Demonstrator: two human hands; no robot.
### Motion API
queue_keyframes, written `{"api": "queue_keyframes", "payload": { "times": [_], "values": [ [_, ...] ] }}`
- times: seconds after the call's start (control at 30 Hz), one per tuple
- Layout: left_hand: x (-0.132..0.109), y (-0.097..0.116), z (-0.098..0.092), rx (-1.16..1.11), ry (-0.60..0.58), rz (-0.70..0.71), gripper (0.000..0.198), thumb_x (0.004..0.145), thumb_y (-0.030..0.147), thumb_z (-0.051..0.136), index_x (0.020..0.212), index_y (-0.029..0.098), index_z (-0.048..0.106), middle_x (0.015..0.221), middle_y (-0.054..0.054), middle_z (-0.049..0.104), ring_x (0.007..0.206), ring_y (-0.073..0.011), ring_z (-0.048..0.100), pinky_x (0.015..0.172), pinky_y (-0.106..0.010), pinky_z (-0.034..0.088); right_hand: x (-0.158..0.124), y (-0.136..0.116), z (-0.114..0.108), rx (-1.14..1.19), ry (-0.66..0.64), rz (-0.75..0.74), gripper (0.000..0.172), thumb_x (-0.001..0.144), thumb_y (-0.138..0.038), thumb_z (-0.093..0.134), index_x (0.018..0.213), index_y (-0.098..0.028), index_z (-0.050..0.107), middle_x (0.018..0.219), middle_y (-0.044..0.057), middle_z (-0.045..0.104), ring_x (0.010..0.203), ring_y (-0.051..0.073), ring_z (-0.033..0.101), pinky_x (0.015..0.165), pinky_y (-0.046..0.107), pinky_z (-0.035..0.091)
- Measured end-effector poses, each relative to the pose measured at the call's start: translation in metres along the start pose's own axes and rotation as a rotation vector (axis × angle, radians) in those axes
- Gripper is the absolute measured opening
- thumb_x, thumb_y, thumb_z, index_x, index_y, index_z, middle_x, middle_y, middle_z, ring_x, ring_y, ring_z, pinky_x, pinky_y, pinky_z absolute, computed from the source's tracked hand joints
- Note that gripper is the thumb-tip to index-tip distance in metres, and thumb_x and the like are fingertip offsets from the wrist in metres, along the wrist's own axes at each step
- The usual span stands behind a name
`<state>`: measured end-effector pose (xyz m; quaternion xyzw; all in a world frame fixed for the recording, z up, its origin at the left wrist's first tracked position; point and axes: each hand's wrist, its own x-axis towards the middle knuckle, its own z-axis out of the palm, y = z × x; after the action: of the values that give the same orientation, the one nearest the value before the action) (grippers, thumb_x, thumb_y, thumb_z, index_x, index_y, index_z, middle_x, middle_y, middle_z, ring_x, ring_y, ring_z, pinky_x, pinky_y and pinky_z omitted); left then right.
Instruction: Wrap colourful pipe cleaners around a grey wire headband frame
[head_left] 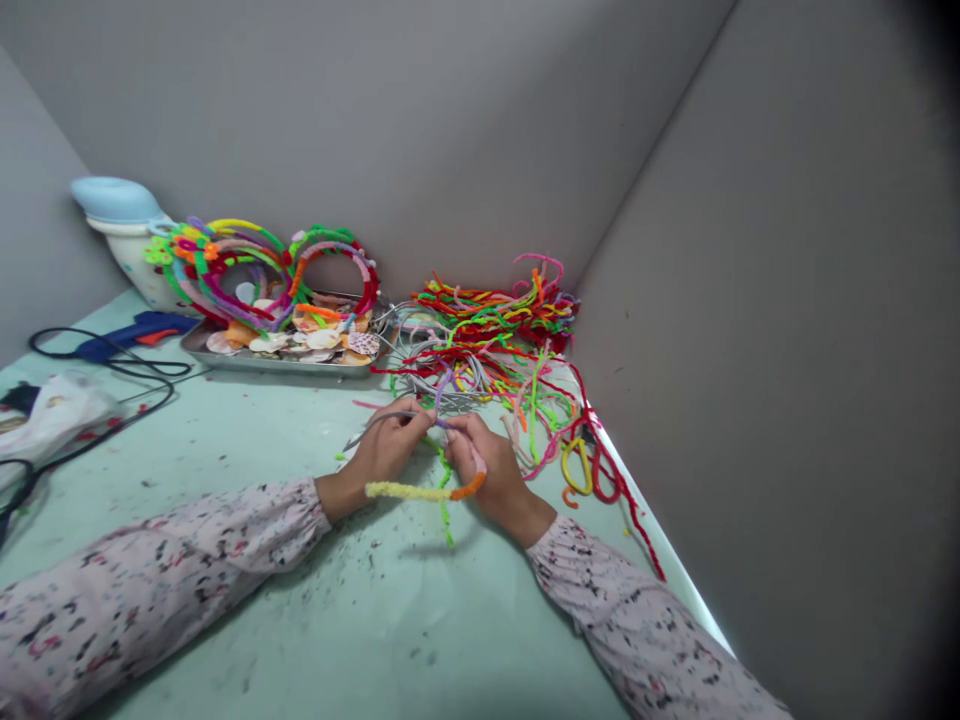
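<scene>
Pale green worktop (420,640) in grey-walled corner (750,350): two hands working fuzzy chenille stems at centre, approx. mid-surface.

L hand (382,455) pinched narrow on thin grey stem (386,417); R hand (495,485) closed narrow on pink-orange-yellow stem (424,491), fingertips nearly meeting L's, prob. to keep stems together at crossing. Green strand (446,505) hangs between hands. Loose multicolour stem heap (487,345) along back-R corner, soft, bendy, within easy reach. Back edge: steel tray (277,364) w/ ridged seashells (322,340), fuzzy stem hoops (330,270) propped upright against pale blue-and-white container (124,225). L edge: blue glue gun (135,335), black cord (97,400), white plastic bag (52,415). Floral sleeves (165,570) cover both forearms.
</scene>
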<state>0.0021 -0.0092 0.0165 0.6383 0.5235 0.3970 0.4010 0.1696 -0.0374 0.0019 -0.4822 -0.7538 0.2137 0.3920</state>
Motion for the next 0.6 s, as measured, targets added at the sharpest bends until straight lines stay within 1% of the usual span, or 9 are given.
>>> {"api": "queue_keyframes", "payload": {
  "times": [0.07,0.17,0.27,0.4,0.6],
  "values": [
    [0.0,-0.001,0.001,-0.023,-0.012,0.001,0.028,0.084,0.043,0.052,0.069,0.02,0.05,0.053,0.006,0.044,0.052,-0.0127,0.043,0.052,-0.025,0.034,0.0,0.003,0.001,0.066,0.009,0.041,0.021,0.095,-0.029,0.041,0.106,-0.02,0.057,0.074,0.001,0.066,0.065,0.016,0.062,0.059,0.025,0.046],
    [0.001,-0.005,0.002,-0.075,-0.021,0.018,0.016,0.082,0.036,0.054,0.083,0.02,0.054,0.06,0.006,0.048,0.055,-0.0124,0.046,0.052,-0.024,0.036,0.001,0.006,0.003,0.165,0.027,0.086,0.02,0.095,-0.031,0.042,0.103,-0.021,0.056,0.071,0.0,0.064,0.063,0.015,0.061,0.059,0.025,0.046],
    [0.003,-0.009,0.002,-0.105,0.0,0.077,0.016,0.079,0.027,0.056,0.092,0.021,0.053,0.067,0.005,0.052,0.058,-0.012,0.048,0.053,-0.023,0.037,0.001,0.007,0.004,0.246,0.033,0.117,0.02,0.094,-0.034,0.043,0.102,-0.021,0.056,0.071,0.0,0.063,0.063,0.015,0.06,0.058,0.025,0.046],
    [0.004,-0.011,0.002,-0.104,0.013,0.133,0.015,0.076,0.024,0.057,0.09,0.02,0.053,0.074,0.003,0.055,0.062,-0.0118,0.051,0.055,-0.022,0.039,0.001,0.008,0.005,0.309,0.038,0.14,0.02,0.094,-0.036,0.044,0.1,-0.021,0.057,0.07,-0.001,0.063,0.063,0.015,0.06,0.058,0.026,0.046],
    [0.004,-0.01,0.0,-0.042,0.011,0.209,0.014,0.078,0.022,0.055,0.091,0.018,0.061,0.086,-0.001,0.059,0.07,-0.0127,0.055,0.063,-0.024,0.044,0.001,0.007,0.004,0.33,0.042,0.146,0.021,0.093,-0.037,0.044,0.098,-0.021,0.056,0.07,-0.001,0.062,0.062,0.015,0.059,0.058,0.026,0.046]
  ]
}}
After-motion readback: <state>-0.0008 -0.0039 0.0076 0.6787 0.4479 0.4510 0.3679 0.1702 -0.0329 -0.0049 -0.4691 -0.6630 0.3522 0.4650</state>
